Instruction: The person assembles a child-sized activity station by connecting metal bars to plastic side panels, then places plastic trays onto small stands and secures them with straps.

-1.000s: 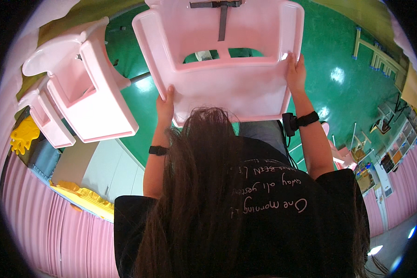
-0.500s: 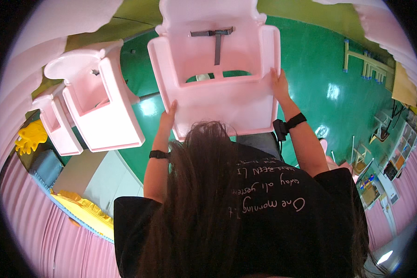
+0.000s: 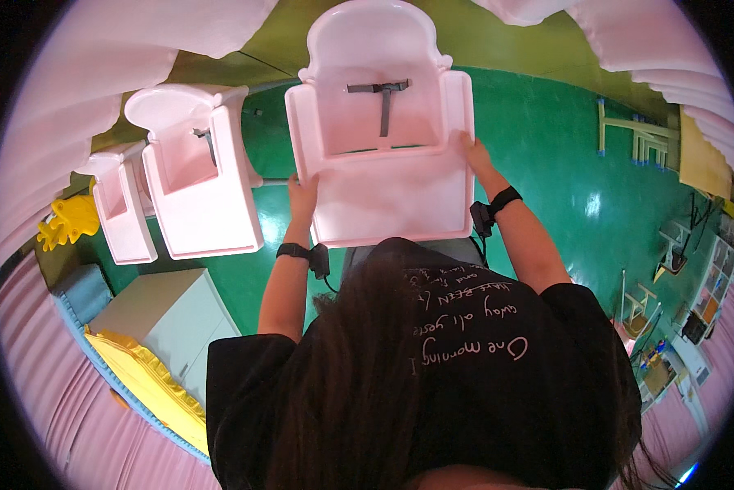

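Both hands grip a pale pink plastic high chair (image 3: 381, 155) by the side edges of its flat tray. The left hand (image 3: 303, 198) clasps the tray's left edge, fingers curled over the rim; the right hand (image 3: 475, 154) holds the right edge the same way. The chair stands above the green floor (image 3: 547, 155), its grey strap (image 3: 382, 100) hanging in the seat. Just left of this chair stands a second pink high chair (image 3: 194, 175), and beyond that a third (image 3: 122, 204). A yellow toy (image 3: 69, 220) lies further left.
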A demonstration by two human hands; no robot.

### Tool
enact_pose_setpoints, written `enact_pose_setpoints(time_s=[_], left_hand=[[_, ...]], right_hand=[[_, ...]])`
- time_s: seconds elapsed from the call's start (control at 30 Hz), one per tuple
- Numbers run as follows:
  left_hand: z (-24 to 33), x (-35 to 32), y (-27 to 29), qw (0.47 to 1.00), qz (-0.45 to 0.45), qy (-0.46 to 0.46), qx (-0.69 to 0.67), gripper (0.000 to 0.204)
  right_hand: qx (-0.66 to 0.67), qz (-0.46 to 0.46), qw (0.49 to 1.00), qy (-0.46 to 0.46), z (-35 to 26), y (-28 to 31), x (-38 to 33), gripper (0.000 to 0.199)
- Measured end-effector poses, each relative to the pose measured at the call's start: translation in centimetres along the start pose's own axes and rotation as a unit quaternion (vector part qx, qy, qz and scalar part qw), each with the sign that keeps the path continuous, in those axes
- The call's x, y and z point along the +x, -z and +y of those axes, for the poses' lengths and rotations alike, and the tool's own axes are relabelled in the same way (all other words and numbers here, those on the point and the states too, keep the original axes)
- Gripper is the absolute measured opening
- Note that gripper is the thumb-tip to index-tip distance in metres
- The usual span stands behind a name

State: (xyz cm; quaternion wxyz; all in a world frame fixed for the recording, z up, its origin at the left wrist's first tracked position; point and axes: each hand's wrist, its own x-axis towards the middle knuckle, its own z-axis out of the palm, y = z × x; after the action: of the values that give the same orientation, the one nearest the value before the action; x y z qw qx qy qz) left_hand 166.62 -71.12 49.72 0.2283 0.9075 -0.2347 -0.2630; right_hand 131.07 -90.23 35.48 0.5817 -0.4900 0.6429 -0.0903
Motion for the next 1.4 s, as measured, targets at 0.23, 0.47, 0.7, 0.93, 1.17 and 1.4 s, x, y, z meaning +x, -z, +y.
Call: enact_pose_setpoints(time_s=[0.23,0.47,0.7,0.93,1.17,1.4], left_hand=[[8.1,2.4,-1.3,0.881,0.13,-0.38,0.25,0.071],[9.0,14.2,2.7,0.831,0.136,-0.422,0.335,0.062],[5.8,21.1,9.6,0.832,0.171,-0.416,0.326,0.061],[-0.6,37.8,23.6,0.855,0.16,-0.404,0.284,0.058],[-10.3,55.7,43.0,0.893,0.114,-0.404,0.162,0.054],[-23.1,74.1,50.4,0.946,0.087,-0.29,-0.12,0.052]], right_hand=[[0.001,0.117,0.992,0.057,-1.7,0.0,-1.0,0.069],[-0.181,0.279,0.912,0.239,-13.4,-7.8,-0.6,0.061],[-0.131,0.047,0.914,0.382,-29.4,-22.3,0.7,0.024],[-0.119,-0.066,0.949,0.285,-49.4,-50.8,5.2,0.044],[-0.049,-0.135,0.972,0.186,-62.3,-77.7,7.6,0.061],[-0.036,-0.167,0.97,0.176,-67.0,-94.7,10.1,0.044]])
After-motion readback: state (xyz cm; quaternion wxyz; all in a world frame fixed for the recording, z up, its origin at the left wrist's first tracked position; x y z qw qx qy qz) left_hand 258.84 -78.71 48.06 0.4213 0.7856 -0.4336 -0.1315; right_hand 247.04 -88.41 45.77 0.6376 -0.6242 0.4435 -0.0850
